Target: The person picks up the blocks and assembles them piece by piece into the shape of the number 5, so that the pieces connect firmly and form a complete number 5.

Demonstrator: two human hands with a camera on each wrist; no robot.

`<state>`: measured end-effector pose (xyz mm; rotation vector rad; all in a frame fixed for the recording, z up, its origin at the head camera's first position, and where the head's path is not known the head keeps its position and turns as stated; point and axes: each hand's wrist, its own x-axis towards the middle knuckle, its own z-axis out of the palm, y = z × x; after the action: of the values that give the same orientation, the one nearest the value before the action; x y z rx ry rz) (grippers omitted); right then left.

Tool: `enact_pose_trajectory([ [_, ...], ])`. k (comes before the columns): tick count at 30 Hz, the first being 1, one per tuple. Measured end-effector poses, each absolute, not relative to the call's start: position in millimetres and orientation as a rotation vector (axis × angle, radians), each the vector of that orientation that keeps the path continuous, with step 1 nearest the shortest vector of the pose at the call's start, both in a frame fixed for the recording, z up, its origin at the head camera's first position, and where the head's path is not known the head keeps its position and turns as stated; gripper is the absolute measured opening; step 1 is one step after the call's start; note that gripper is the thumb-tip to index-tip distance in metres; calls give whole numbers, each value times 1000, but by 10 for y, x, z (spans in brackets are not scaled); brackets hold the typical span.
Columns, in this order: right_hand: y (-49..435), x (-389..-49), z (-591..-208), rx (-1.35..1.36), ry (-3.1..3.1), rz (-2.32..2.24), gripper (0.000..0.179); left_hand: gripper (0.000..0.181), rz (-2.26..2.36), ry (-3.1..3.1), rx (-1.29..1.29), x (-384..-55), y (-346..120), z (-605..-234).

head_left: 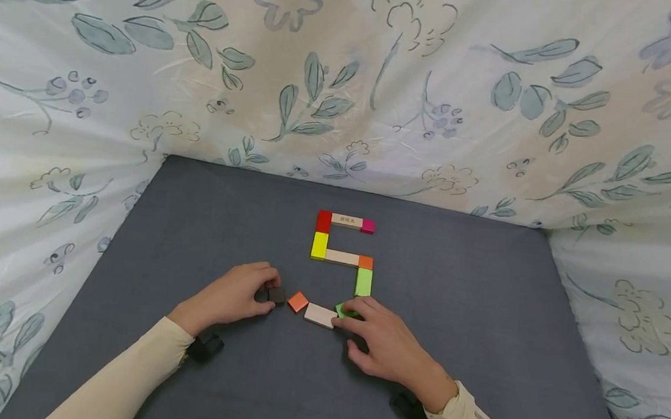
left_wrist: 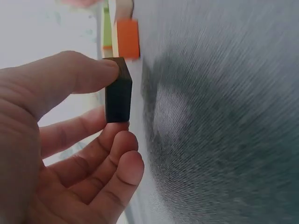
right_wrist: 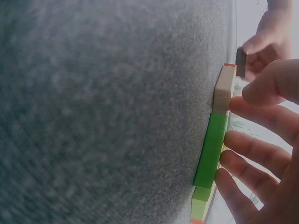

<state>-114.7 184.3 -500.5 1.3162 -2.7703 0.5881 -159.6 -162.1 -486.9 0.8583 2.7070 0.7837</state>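
Between thumb and fingers, my left hand (head_left: pixel 238 296) pinches a black block (left_wrist: pixel 118 95), just left of an orange block (head_left: pixel 298 302). My right hand (head_left: pixel 385 340) lies with loosely bent fingers over a green block (right_wrist: pixel 210 151) and the right end of a plain wooden block (head_left: pixel 320 315). Its fingertips touch these two blocks, and the thumb stands apart from them. In the head view the right fingers partly cover the green block. A light green block (head_left: pixel 363 282) adjoins it above.
Farther up, the row continues with a small orange block (head_left: pixel 365 262), a wooden block (head_left: pixel 341 257), a yellow block (head_left: pixel 319 246), a red block (head_left: pixel 324 222), a printed wooden block (head_left: pixel 347 221) and a magenta block (head_left: pixel 368 226). All lie on a dark grey cloth (head_left: pixel 454 278). Floral curtains (head_left: pixel 323 70) surround it.
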Motion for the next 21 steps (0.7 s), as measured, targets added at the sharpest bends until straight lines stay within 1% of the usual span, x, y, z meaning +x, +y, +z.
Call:
enact_pose_trajectory([
  [5, 1861, -1153, -4982, 1318, -2774, 587, 37, 27, 768, 2682, 824, -1789, -1541, -4849],
  [9, 1861, -1152, -4978, 1313, -2779, 580, 37, 26, 768, 2654, 837, -1881, -1469, -4861],
  [21, 1851, -1144, -4971, 1305, -2792, 575, 38, 28, 779, 2633, 867, -1952, -1379, -4898],
])
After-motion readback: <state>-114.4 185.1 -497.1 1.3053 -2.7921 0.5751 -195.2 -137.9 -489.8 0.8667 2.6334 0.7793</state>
